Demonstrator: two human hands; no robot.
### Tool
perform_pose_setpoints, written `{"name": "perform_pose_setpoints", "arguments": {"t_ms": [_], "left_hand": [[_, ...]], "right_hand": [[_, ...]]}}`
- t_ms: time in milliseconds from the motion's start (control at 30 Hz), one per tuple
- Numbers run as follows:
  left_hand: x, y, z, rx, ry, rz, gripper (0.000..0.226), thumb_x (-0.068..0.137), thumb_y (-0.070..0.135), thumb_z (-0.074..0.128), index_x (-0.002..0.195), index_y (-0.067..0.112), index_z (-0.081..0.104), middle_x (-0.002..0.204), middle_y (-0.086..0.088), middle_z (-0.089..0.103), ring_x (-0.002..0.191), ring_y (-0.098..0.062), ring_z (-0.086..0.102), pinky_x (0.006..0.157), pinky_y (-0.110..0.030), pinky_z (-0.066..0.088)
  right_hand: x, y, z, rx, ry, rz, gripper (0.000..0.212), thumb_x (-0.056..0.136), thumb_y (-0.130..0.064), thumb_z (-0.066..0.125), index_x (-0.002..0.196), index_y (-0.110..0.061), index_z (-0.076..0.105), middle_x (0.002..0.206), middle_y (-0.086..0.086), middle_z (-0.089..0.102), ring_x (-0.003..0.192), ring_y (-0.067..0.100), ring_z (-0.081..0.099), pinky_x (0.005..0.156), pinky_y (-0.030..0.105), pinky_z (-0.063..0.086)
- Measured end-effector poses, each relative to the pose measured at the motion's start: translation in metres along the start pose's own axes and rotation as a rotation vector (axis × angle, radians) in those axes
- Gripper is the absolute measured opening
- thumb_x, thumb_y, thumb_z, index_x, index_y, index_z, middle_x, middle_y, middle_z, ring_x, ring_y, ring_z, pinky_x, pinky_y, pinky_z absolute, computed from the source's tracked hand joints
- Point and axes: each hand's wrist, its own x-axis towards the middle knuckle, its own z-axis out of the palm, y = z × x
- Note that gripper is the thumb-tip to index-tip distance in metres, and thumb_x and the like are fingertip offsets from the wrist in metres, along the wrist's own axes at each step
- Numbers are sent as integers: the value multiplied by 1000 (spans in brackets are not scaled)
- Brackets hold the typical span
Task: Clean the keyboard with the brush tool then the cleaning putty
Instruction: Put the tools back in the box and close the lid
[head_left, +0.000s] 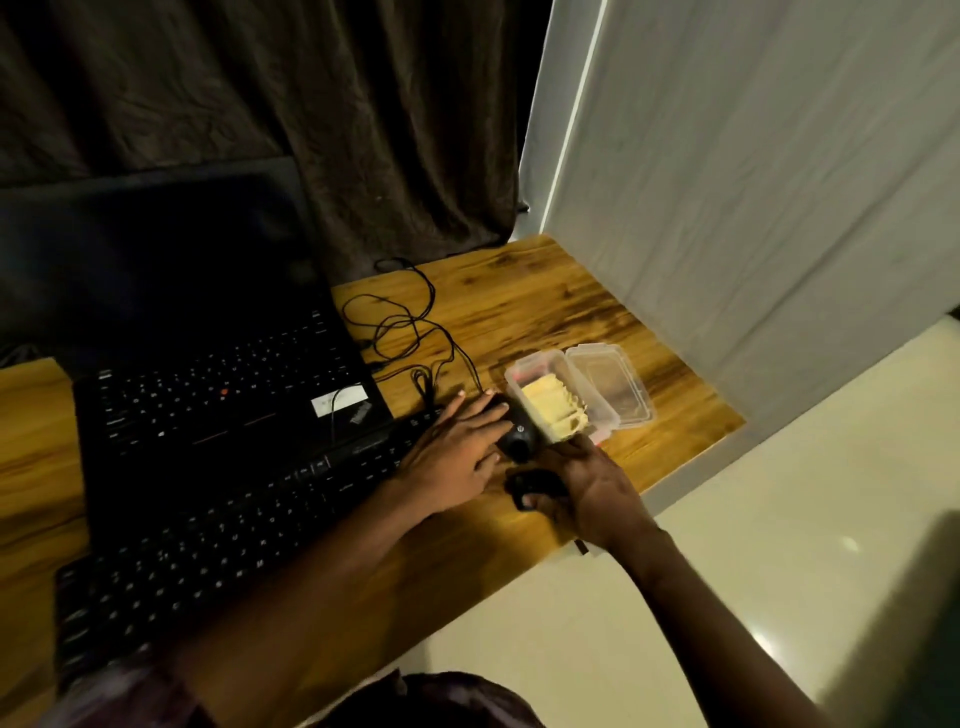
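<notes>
We seem to be in a home work corner. A wood-grain bench (545, 312) carries a black laptop (208, 364) at ten o'clock and a separate keyboard (208, 545) at eight. A dark curtain (311, 104) hangs at twelve, a pale wrinkled sheet (753, 182) at two, and a glossy floor (779, 467) lies at four.

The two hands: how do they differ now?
The left hand lies flat, fingers straight, on the right end of the keyboard; the right hand curls round a small dark tool. The left hand is beside the mouse; the right hand nearer the desk edge. Both are near the putty tub.
</notes>
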Motion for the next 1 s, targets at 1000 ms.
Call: {"name": "perform_pose_setpoints", "arguments": {"t_ms": [1000], "left_hand": [[-14,10,13,-91,65,-191,60,100,34,53,155,22,32,166,5,21,154,-13,4,127,-36,-1]], "right_hand": [[64,7,-26,227,312,293,49,86,-37,79,123,-14,58,107,13,71,98,30,68,81,36,56]]}}
